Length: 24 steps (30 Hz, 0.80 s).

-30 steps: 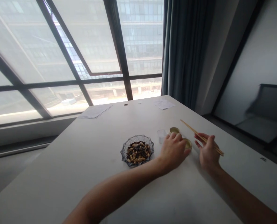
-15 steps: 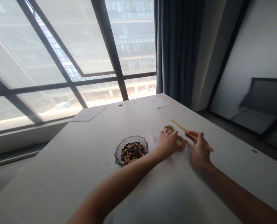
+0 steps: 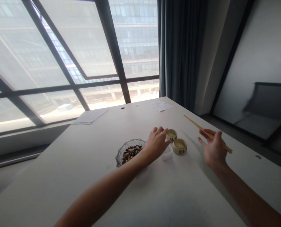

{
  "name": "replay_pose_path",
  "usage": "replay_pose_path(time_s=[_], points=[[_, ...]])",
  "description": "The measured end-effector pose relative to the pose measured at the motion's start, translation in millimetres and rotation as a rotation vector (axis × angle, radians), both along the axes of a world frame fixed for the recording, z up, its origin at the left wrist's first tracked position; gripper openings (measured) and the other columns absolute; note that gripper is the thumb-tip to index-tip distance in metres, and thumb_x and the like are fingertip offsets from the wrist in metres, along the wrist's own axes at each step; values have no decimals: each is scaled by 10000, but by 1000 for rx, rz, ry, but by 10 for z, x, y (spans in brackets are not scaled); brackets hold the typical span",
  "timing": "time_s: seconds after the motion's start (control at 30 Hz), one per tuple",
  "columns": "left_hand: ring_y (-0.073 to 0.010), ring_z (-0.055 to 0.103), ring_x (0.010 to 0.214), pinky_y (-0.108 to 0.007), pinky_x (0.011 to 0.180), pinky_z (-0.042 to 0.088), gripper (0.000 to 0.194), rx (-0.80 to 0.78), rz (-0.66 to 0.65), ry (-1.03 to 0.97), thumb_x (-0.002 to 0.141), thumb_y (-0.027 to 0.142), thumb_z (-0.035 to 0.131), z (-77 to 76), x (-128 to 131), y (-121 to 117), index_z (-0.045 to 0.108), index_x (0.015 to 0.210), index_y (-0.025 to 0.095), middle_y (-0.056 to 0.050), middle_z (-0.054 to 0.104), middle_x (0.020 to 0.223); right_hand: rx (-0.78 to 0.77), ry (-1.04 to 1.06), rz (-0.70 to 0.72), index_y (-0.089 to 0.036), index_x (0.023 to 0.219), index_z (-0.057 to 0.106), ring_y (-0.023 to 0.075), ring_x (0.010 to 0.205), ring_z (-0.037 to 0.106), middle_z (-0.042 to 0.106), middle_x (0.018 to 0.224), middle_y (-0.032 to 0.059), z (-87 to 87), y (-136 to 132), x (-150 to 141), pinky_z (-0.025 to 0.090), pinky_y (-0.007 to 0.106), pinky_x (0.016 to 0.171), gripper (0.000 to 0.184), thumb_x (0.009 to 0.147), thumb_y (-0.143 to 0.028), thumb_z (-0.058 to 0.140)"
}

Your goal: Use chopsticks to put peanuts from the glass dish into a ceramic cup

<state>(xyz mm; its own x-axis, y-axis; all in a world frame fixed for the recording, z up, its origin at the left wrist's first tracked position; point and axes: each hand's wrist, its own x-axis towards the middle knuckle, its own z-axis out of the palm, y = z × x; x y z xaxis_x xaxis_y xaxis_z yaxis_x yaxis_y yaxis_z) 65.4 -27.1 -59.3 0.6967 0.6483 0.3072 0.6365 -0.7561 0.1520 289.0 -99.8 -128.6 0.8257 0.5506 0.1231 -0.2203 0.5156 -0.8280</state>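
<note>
My right hand (image 3: 214, 149) holds a pair of wooden chopsticks (image 3: 207, 133) between thumb and fingers, tips pointing up and left, above the table's right side. Over the middle of the table is my left hand (image 3: 155, 142), palm down, its thumb apart from the fingers. Just right of it stand two small beige cups with dark characters, a rear cup (image 3: 172, 135) and a front cup (image 3: 179, 147). A small clear plastic cup (image 3: 167, 153) sits beside the front one, partly behind my left hand. A scalloped glass bowl (image 3: 118, 154) of mixed nuts or beans (image 3: 132, 153) lies left, partly covered by my forearm.
The white table (image 3: 67, 167) reaches toward the windows. A stack of paper (image 3: 90, 116) lies at its back left edge, and loose paper (image 3: 162, 106) at the back right. A dark curtain (image 3: 180, 56) hangs behind the far corner.
My left hand has moved left off the beige cups, now showing them fully. My right hand has shifted right with the chopsticks.
</note>
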Motion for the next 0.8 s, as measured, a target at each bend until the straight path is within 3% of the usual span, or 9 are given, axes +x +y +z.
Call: replay_pose_path(time_s=[0.1,0.17,0.27,0.47,0.63,0.8], points=[[-320,597,1214,-494,1068,522,382,-3,9,-40,1040,251,668,84,-334,-97,649,1411,163,-138,686,1300,31,23,17,-227,892,735,286,1106,698,743,954,72,18,1,50,522,544,1019,601,876,-817,622],[-300,622,1175,-469,1046,533,337,-31,-19,-53,1046,222,635,54,-502,-236,679,1377,179,-120,704,1277,40,26,49,-224,890,742,280,1055,707,747,928,72,0,2,8,528,529,1008,611,845,-828,661],[-279,676,1101,-446,1043,535,245,-109,-95,-54,1032,237,638,-129,-680,-504,753,1246,207,-86,753,1162,50,-3,71,-220,888,751,267,1007,718,757,917,75,-26,-3,-80,528,495,999,627,830,-840,676],[-197,740,910,-287,858,575,216,-289,-218,-66,975,190,646,-620,-1018,-925,787,1130,242,-32,782,992,-17,-28,84,-222,887,755,281,1053,718,759,930,75,-81,5,-83,531,508,999,628,859,-839,644],[-164,715,806,-239,766,554,252,-341,-188,-98,973,137,567,-821,-1453,-986,783,1082,210,-59,765,948,-99,-53,163,-222,914,756,296,1091,721,773,966,86,-189,42,-89,538,529,1005,599,901,-804,617],[-171,716,798,-244,755,563,306,-360,-128,-106,920,94,526,-978,-1780,-987,774,1060,205,-54,759,918,-72,-128,95,-216,865,763,296,1010,735,767,918,95,-172,22,-205,522,532,1046,563,902,-764,638]])
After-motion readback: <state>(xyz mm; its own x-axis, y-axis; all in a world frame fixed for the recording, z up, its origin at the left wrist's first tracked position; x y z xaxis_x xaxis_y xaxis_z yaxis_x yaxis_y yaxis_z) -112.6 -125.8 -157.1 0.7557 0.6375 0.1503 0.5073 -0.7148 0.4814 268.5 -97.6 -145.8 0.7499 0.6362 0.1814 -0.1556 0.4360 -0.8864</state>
